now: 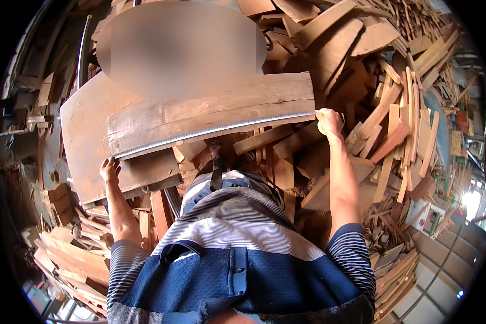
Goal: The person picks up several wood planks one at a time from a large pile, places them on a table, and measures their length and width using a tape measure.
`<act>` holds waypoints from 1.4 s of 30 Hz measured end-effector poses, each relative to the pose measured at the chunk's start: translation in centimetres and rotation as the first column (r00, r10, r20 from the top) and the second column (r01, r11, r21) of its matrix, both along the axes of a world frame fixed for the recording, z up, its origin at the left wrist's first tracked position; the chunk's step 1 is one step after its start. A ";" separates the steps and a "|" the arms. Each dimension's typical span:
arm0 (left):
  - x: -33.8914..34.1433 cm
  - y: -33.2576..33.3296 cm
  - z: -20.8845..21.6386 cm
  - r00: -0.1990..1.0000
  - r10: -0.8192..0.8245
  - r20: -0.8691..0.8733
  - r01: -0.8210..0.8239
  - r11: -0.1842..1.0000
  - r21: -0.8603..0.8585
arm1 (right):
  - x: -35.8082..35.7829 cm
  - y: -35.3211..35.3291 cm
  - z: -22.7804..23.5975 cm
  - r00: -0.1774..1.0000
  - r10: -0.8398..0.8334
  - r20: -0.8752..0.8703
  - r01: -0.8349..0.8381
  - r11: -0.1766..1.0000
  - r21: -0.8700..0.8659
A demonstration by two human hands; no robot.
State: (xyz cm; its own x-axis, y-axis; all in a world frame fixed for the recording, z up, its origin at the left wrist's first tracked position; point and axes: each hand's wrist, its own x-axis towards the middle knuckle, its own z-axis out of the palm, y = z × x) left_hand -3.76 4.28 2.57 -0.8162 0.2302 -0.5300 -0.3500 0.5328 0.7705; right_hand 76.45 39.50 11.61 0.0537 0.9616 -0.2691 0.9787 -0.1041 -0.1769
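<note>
The tape (pixel 243 124) is stretched along the near edge of the plank (pixel 216 108) over the worktop (pixel 86 127). Light and bendy, it is likely best pinched at its ends; the plank seems stiff, heavy. Both arms are spread; one end is gripped by the right hand (pixel 330 122); the left hand's (pixel 110 168) grip cannot be told.

I look through one camera up on the head. It points down, with the striped shirt (pixel 264 232) close below and the left hand (pixel 110 170) and right hand (pixel 330 122) farther out. It sees very wide, so the wood pile (pixel 409 121) past the right hand looks bent near the round rim.
</note>
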 end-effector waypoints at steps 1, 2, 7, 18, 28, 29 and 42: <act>0.1 -0.3 0.2 1.000 -0.013 0.002 0.013 1.000 0.003 | -0.6 0.2 0.1 0.999 -0.017 0.029 0.019 0.998 -0.052; 0.2 -0.3 0.3 1.000 -0.013 0.005 0.013 1.000 0.007 | -0.8 0.1 0.5 1.000 -0.011 0.022 0.012 0.999 -0.043; 1.1 0.3 0.3 0.999 0.035 -0.013 -0.034 0.998 0.048 | -0.5 0.3 0.2 0.998 0.061 0.033 -0.060 0.998 -0.035; 1.7 0.6 0.2 0.998 0.026 -0.064 -0.024 0.999 0.032 | -5.8 -6.1 0.7 0.992 -0.075 -0.105 0.090 0.985 0.147; 1.3 0.1 -0.5 0.999 -0.014 -0.043 0.019 0.993 0.116 | -15.5 -14.7 -1.6 0.837 0.163 -0.523 -0.311 0.927 -0.209; 0.2 -0.3 -0.7 0.999 -0.032 -0.039 0.037 0.990 0.139 | -16.3 -14.9 -2.7 0.819 0.240 -0.521 -0.343 0.933 -0.110; -0.2 -0.4 0.8 0.992 -0.114 -0.051 0.115 0.993 0.020 | -21.0 -17.4 0.3 0.681 0.305 -0.666 -0.544 0.819 -0.182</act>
